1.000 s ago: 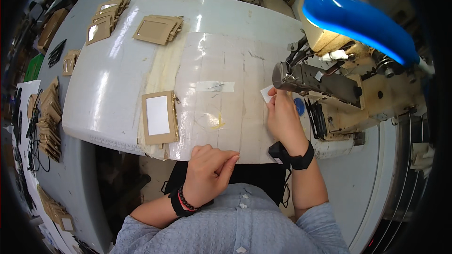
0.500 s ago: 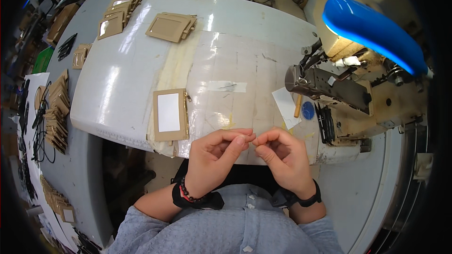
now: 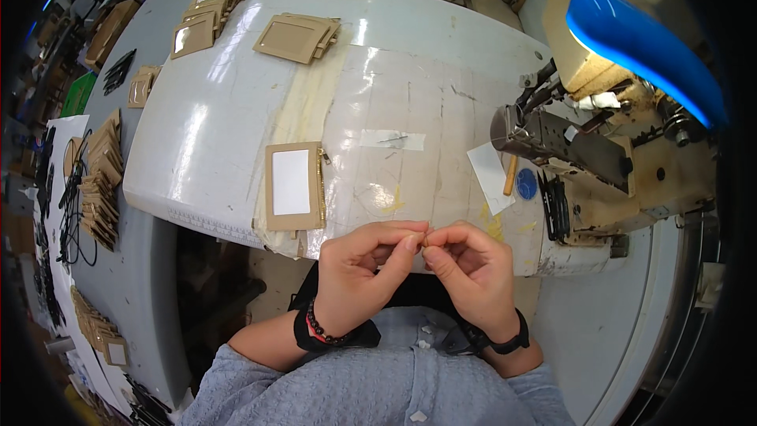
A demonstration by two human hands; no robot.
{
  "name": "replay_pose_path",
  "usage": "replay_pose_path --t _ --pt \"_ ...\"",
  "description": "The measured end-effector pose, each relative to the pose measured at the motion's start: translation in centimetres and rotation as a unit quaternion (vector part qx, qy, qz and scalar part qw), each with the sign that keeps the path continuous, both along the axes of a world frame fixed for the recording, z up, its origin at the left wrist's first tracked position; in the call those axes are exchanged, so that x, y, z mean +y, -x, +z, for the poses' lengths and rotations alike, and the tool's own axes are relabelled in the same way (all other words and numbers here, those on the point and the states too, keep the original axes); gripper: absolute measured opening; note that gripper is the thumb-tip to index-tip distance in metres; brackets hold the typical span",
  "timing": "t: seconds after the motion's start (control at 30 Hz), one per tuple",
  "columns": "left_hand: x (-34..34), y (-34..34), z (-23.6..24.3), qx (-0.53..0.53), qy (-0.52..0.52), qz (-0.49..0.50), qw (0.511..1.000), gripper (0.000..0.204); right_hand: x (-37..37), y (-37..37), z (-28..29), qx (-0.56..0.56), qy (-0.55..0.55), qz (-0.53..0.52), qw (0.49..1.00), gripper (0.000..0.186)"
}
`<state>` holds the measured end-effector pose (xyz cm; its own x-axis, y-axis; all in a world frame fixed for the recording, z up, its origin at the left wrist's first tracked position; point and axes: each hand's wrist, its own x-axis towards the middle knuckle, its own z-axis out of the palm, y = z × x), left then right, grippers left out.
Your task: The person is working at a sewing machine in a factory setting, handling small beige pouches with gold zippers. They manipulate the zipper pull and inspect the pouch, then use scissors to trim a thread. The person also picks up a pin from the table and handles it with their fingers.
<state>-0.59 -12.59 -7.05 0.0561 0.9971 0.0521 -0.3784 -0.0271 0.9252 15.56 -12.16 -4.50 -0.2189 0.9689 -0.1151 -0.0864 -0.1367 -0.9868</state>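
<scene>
My left hand [image 3: 364, 267] and my right hand [image 3: 471, 270] meet fingertip to fingertip over the front edge of the worktable [image 3: 197, 181]. Thumb and forefinger are pinched together on each. Whatever sits between them is too thin and small to make out. Just beyond my left hand lies a tan card pouch [image 3: 318, 209] with a white window panel [image 3: 291, 181] and a brass zipper along its right side. Its zipper pull sticks out at the upper right corner.
A sewing machine [image 3: 564, 146] with a blue lamp [image 3: 631, 47] stands at the right. Near it lie a white card [image 3: 486, 170], a wooden-handled tool [image 3: 510, 176], a blue disc [image 3: 526, 184] and black tools [image 3: 554, 207]. Tan pouch stacks [image 3: 296, 38] sit far left; more bundles [image 3: 98, 205] line the side table.
My hands have drawn closer, and their fingertips now touch or nearly touch. The whole view has shifted slightly; the pouch and stacks keep their places on the table.
</scene>
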Motion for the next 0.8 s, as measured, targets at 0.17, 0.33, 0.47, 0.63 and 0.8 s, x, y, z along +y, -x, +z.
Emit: replay_pose_path --t 0.17,0.33,0.47,0.63,0.8 --pt "0.08 -0.13 0.2 0.03 -0.013 0.006 0.999 0.014 0.13 -0.23 0.39 -0.024 -0.009 0.004 1.0 0.012" --pt "0.11 0.0 0.3 0.07 -0.029 0.002 0.997 0.012 0.22 -0.3 0.68 -0.035 -0.009 0.006 0.999 0.012" --pt "0.04 -0.02 0.35 0.074 -0.035 0.006 0.997 0.012 0.3 -0.38 0.69 -0.043 -0.008 0.011 0.999 0.012" --pt "0.11 0.19 0.31 0.086 -0.036 0.005 0.996 0.011 0.48 -0.36 0.77 -0.048 -0.006 0.015 0.999 0.012" --pt "0.09 0.11 0.42 0.078 -0.033 0.005 0.996 0.011 0.48 -0.33 0.64 -0.035 -0.007 0.013 0.999 0.012"
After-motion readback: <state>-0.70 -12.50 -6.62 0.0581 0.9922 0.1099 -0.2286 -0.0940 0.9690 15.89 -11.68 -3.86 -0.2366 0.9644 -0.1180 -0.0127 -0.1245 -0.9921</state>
